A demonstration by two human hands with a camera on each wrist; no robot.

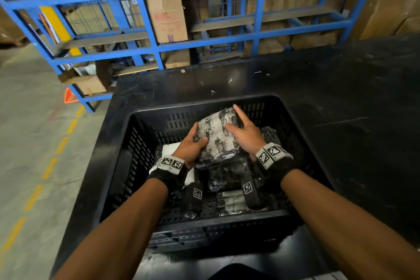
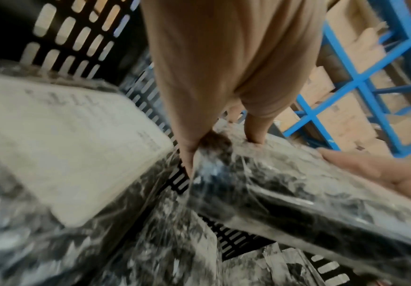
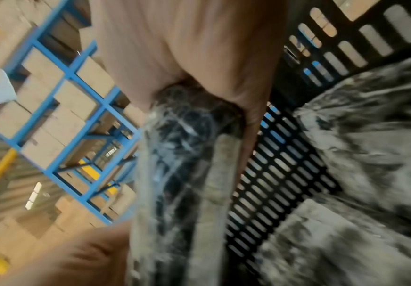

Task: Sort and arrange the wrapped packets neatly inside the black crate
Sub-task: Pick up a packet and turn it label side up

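Both hands grip one wrapped packet above the black crate: left hand curled round its near corner, right hand clamping the far side. That plastic looks slick; it could slip onto the loose packets below.

A black table carries everything here, its top scuffed and flecked with small pale scraps toward the far edge. Directly on it, near the left edge and reaching almost to the near edge, stands a black slotted crate. The right half of the top looks bare apart from scratches, though it is dim there.
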